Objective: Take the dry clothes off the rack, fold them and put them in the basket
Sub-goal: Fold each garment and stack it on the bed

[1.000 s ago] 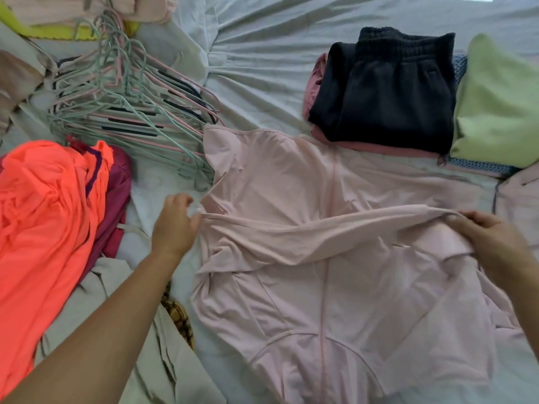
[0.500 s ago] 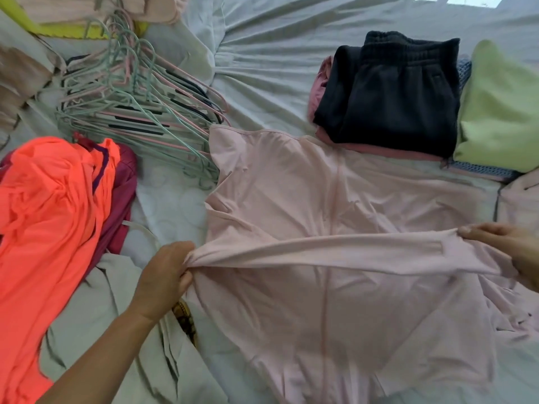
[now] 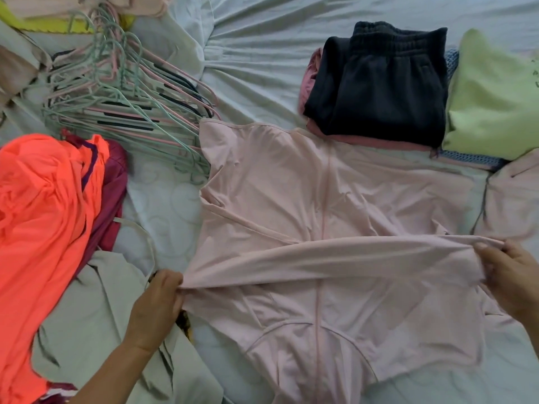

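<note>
Bed sheet (image 3: 262, 53) under clothes (image 3: 291, 199), hangers (image 3: 122, 112)

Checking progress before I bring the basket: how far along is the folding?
Done: black pants and green top lie folded; hangers are empty. In hand: left hand and right hand stretch the pink shirt. Left: the orange garment and grey garment lie unfolded; no basket shows.

a home bedroom: bedsheet (image 3: 262, 53), hangers (image 3: 122, 112), laundry.

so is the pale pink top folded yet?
Partly: pale pink top lies spread on the bedsheet, one band pulled across between left hand and right hand.
</note>
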Motion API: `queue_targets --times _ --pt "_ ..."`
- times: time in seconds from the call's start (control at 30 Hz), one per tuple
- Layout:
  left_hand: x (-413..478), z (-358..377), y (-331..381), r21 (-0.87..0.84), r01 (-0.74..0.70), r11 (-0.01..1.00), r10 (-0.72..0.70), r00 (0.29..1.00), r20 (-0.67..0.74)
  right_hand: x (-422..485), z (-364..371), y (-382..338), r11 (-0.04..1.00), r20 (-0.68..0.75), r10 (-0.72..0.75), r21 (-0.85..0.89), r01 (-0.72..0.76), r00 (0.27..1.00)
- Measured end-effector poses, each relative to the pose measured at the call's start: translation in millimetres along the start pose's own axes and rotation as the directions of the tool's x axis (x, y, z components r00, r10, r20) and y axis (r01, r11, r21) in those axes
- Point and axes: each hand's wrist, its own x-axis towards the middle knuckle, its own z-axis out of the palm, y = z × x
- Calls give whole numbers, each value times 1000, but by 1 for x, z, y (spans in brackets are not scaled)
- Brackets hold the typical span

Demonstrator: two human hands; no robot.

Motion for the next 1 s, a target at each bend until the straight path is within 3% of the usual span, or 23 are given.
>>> queue_targets --times 0.13,0.27,0.33,0.4,0.43,0.53,0.57,0.63,0.7,0.73,0.8,0.87,0.9,1.0 --pt "-11 11 -9 186 -285 940 226 932 283 -4 -10 32 924 -72 -108 -376 73 992" --pt "36 3 11 72 -172 983 166 983 80 -8 -17 46 937 -81 -65 -347 33 995" --pt "69 3 35 88 -268 959 268 963 12 -8 -15 50 946 -104 -45 -324 8 994" --pt "94 6 58 229 -397 889 365 915 170 -7 -14 56 934 -179 -65 -357 -3 982" --pt "102 9 63 282 -400 872 324 904 279 -5 -15 60 920 -218 -88 -392 -5 972" --pt "107 12 60 261 -193 946 45 874 484 -2 -20 70 906 -287 -129 -424 -5 949" --pt "107 11 58 156 -156 975 77 904 421 -1 -21 72 915 -278 -133 -403 10 951" --pt "115 -1 65 -95 -101 990 108 991 76 2 -16 74 944 -252 -130 -326 42 959" --pt "142 -13 64 -243 55 968 -104 976 -192 1 -5 72 972 -226 -135 -218 84 965" --pt "161 -21 65 -345 184 921 -266 941 -210 1 1 72 984 -210 -117 -156 85 971" --pt "198 -32 67 -560 403 724 -522 850 -63 2 9 77 994 -171 -86 -78 74 981" --pt "231 -35 62 -666 514 540 -627 774 89 4 12 79 999 -172 -53 -8 53 984" --pt "244 -33 58 -672 546 501 -646 752 130 2 14 75 999 -182 -38 29 44 983" --pt "266 -25 48 -615 591 522 -656 739 153 1 12 70 992 -152 11 128 8 988"
